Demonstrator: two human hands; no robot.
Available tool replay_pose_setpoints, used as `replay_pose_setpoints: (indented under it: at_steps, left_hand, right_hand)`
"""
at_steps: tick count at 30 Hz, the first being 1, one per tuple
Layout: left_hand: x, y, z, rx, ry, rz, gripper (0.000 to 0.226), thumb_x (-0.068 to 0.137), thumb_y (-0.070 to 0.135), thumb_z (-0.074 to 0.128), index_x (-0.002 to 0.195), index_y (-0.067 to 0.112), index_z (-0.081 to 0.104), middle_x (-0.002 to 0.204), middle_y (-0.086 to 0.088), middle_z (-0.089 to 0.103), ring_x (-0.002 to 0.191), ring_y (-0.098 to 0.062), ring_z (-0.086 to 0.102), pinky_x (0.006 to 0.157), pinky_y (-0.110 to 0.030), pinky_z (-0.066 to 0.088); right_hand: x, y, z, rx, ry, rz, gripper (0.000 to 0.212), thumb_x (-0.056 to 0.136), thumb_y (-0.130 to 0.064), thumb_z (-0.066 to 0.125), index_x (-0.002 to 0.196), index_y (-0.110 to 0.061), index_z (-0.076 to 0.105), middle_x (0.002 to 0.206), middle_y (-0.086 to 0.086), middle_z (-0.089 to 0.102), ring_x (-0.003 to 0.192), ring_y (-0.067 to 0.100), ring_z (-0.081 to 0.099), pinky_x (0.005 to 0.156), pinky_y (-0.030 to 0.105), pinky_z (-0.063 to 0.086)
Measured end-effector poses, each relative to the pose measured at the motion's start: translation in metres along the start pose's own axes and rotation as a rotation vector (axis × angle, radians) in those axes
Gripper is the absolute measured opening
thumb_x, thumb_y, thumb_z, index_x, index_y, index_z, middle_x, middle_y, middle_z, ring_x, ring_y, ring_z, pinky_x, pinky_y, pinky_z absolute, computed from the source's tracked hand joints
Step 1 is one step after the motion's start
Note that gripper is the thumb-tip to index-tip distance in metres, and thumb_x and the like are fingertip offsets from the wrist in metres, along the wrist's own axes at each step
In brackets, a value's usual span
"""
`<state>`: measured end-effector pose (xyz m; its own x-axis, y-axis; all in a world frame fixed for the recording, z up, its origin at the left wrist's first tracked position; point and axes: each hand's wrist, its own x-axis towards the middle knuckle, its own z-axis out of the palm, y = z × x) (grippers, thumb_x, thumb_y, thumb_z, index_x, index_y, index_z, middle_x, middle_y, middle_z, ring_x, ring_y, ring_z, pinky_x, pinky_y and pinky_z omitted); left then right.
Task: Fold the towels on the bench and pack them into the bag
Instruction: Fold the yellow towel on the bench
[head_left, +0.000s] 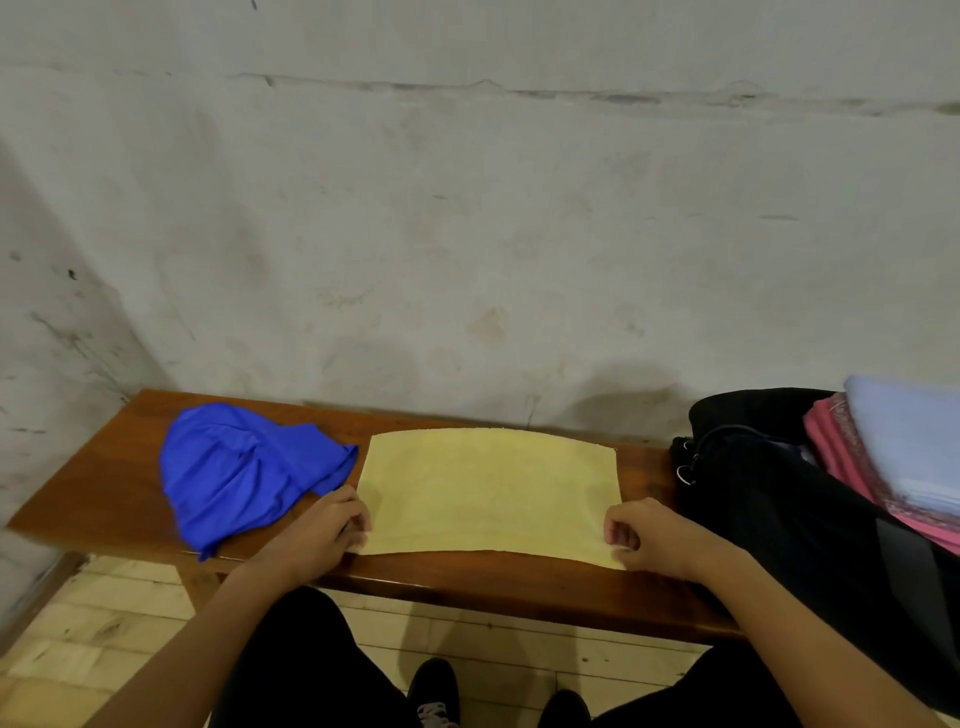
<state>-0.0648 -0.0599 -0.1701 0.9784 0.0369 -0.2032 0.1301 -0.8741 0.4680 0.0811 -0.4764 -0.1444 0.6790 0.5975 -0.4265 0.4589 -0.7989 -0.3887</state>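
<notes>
A pale yellow towel (488, 491) lies flat in the middle of the wooden bench (104, 483). My left hand (327, 530) pinches its near left corner. My right hand (649, 535) pinches its near right corner. A crumpled blue towel (244, 467) lies on the bench to the left, just beyond my left hand. At the right end stands an open black bag (779, 499) that holds a folded pink towel (836, 447) and a folded light blue towel (909, 441).
A stained grey wall (467, 234) runs right behind the bench. Below the bench's front edge are a pale tiled floor (93, 639), my dark trousers and my shoes.
</notes>
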Motion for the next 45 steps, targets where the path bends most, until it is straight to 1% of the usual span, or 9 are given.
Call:
replay_pose_setpoints:
  at_steps: [7,18,25,29,33,35,37,41,45]
  left_hand:
    - [-0.007,-0.001,-0.005,0.036,-0.045,0.083,0.014,0.092,0.023,0.062,0.085,0.033,0.055,0.100,0.018,0.047,0.091,-0.001,0.051,0.083,-0.016,0.044]
    - [-0.010,-0.005,-0.001,0.105,-0.086,0.138,0.015,0.093,0.025,0.059,0.087,0.037,0.051,0.113,0.022,0.038,0.111,0.004,0.038,0.099,-0.018,0.034]
    - [-0.011,-0.001,-0.004,0.138,-0.090,0.112,0.008,0.088,0.038,0.064,0.085,0.036,0.057,0.111,0.025,0.040,0.107,0.005,0.041,0.096,-0.021,0.040]
    - [-0.005,0.018,-0.007,0.244,0.036,0.067,0.043,0.079,0.069,0.037,0.081,0.033,0.060,0.099,0.020,0.047,0.094,0.000,0.044,0.091,-0.028,0.039]
    - [0.015,0.047,0.003,0.169,0.226,0.069,0.059,0.081,0.066,0.024,0.107,0.028,0.062,0.117,0.013,0.052,0.111,-0.005,0.047,0.104,-0.033,0.035]
    - [0.030,0.059,0.012,0.179,0.213,0.064,0.064,0.087,0.064,0.025,0.135,0.029,0.047,0.145,0.007,0.041,0.136,-0.012,0.034,0.114,-0.037,0.022]
    - [0.047,0.069,0.025,0.212,0.179,0.023,0.065,0.094,0.062,0.024,0.151,0.032,0.021,0.161,0.004,0.013,0.149,-0.017,0.006,0.119,-0.042,0.005]
    - [0.069,0.065,0.048,0.178,0.139,-0.206,0.071,0.096,0.062,0.012,0.153,0.029,-0.013,0.161,-0.006,-0.018,0.146,-0.026,-0.021,0.117,-0.048,-0.011]
    - [0.072,0.048,0.059,0.328,0.174,-0.207,0.082,0.084,0.069,-0.006,0.151,0.024,-0.019,0.159,-0.011,-0.020,0.146,-0.028,-0.021,0.119,-0.048,-0.010]
  right_hand:
    - [-0.004,-0.001,0.010,-0.041,0.000,0.016,0.014,0.081,-0.015,0.063,0.080,-0.026,0.055,0.091,-0.006,0.056,0.075,0.010,0.052,0.066,0.028,0.049]
    - [-0.008,-0.003,0.003,-0.056,0.000,0.016,0.008,0.080,-0.019,0.070,0.080,-0.019,0.062,0.087,-0.007,0.058,0.075,0.012,0.055,0.066,0.025,0.050]
    - [-0.010,-0.010,0.005,-0.224,-0.031,0.035,0.006,0.084,-0.025,0.060,0.089,-0.026,0.063,0.100,-0.013,0.049,0.087,0.009,0.053,0.076,0.023,0.050]
    - [-0.004,-0.022,0.006,-0.369,0.135,0.037,0.015,0.091,-0.031,0.048,0.085,-0.024,0.059,0.094,-0.009,0.049,0.084,0.008,0.048,0.074,0.024,0.048]
    - [0.017,-0.037,0.013,-0.381,0.402,-0.024,0.026,0.099,-0.033,0.037,0.112,-0.021,0.056,0.114,-0.002,0.056,0.100,0.012,0.051,0.084,0.025,0.048]
    - [0.031,-0.044,0.023,-0.273,0.446,-0.028,0.042,0.102,-0.035,0.036,0.139,-0.018,0.046,0.141,0.002,0.048,0.128,0.017,0.045,0.103,0.030,0.042]
    - [0.044,-0.053,0.033,-0.123,0.429,0.022,0.055,0.104,-0.041,0.032,0.154,-0.017,0.027,0.160,0.003,0.027,0.148,0.019,0.023,0.118,0.032,0.024]
    - [0.064,-0.053,0.056,-0.063,0.359,0.172,0.074,0.097,-0.061,0.006,0.158,-0.021,-0.006,0.165,0.004,-0.013,0.151,0.017,-0.015,0.121,0.033,-0.009]
    - [0.068,-0.040,0.062,-0.168,0.416,0.165,0.072,0.097,-0.062,0.006,0.157,-0.026,-0.011,0.163,0.002,-0.021,0.149,0.016,-0.022,0.122,0.034,-0.011]
